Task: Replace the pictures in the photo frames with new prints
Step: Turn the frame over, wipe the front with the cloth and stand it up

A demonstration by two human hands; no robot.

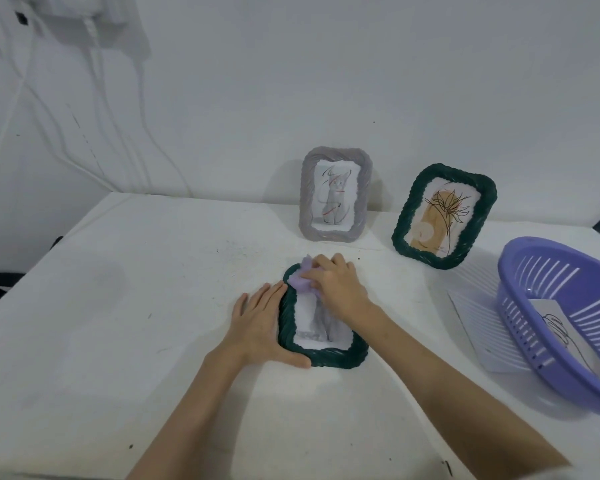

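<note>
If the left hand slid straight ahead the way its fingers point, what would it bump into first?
Probably the purple cloth that the right hand holds on the flat green frame. The left hand lies along that frame's left edge, fingers aimed up-right. Beyond that stands the grey frame.

No readable text, label, brand or number shows anywhere in view.

Two bare forearms, left hand (pixel 262 327), right hand (pixel 336 289), no visible rings, possibly sleeveless

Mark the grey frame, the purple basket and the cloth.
grey frame (pixel 306 199), head view, left border.
purple basket (pixel 534 317), head view, near slotted wall.
cloth (pixel 300 279), head view, bunched part left of the fingers.
</note>
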